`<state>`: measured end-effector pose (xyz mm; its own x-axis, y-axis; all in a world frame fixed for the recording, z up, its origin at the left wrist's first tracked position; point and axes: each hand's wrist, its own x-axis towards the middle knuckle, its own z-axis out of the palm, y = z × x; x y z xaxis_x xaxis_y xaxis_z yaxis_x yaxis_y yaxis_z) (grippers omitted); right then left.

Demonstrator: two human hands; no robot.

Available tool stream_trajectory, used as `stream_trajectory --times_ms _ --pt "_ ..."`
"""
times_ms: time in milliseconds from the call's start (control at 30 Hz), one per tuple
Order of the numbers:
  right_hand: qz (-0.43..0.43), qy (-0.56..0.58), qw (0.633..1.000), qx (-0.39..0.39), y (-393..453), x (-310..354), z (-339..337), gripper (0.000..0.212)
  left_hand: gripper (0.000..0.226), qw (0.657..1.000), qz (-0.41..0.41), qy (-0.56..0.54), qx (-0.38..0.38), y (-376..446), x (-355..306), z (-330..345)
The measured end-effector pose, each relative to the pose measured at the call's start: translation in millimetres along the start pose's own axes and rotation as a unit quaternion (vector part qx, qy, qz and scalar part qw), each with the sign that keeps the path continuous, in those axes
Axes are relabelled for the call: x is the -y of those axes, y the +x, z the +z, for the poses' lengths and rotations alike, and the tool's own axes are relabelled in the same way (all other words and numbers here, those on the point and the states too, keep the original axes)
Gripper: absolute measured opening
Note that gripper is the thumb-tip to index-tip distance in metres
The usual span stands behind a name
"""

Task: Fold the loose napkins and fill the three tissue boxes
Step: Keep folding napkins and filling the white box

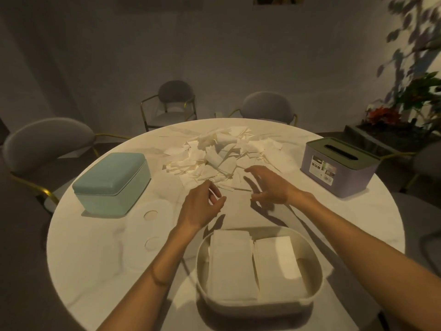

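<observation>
A round white marble-patterned bench point(100, 271) is seen. A heap of loose white paper napkins point(222, 154) is spread toward its far edge, a closed teal rectangular box point(112, 181) is set at the left edge, a lilac slotted box point(340, 167) at the right edge, and an open cream box point(259, 304) holding folded napkins at the near edge.

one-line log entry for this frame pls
hands: left and right open, empty, over table | napkin pile: loose | white box: open, two folded stacks | teal box: lidded | purple box: lidded

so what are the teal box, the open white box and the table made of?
Teal box: likely matte plastic; smooth, rounded moulded lid. White box: same look, thin rounded wall. Table: pale top with faint veining, marble or imitation; can't tell which.
</observation>
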<state>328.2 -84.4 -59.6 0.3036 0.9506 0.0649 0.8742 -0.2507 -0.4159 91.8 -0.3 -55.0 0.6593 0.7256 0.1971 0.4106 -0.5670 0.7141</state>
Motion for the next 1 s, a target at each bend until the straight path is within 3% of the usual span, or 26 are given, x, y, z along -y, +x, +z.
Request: stream_trajectory --times_ms 133,367,500,600,733,867,1000 --pt "0.014 -0.058 0.998 0.01 24.2 -8.9 27.3 0.081 0.013 0.999 -0.023 -0.014 -0.031 21.9 5.1 26.4" --pt "-0.006 -0.045 0.985 -0.168 22.9 -23.7 39.0 0.065 0.007 0.987 -0.015 -0.139 -0.077 31.4 -1.5 53.2" --pt "-0.001 -0.008 0.98 -0.199 16.4 -23.4 40.7 0.063 0.004 0.983 -0.033 -0.165 -0.071 33.4 7.2 60.0" --pt "0.035 0.101 0.968 -0.225 11.7 -23.5 33.0 0.046 0.004 0.988 -0.016 -0.135 -0.078 42.1 15.6 55.3" --pt "0.008 0.149 0.947 -0.285 2.7 -15.6 19.8 0.021 0.011 0.98 -0.024 -0.178 -0.082 49.1 15.4 50.9" --pt "0.05 0.303 0.937 -0.167 -8.6 2.6 3.0 0.033 0.026 0.945 -0.06 -0.315 -0.058 49.6 7.8 48.3" --pt "0.038 0.291 0.953 -0.071 -10.2 17.1 2.9 0.038 0.026 0.921 -0.08 -0.38 -0.027 49.1 5.9 46.2"
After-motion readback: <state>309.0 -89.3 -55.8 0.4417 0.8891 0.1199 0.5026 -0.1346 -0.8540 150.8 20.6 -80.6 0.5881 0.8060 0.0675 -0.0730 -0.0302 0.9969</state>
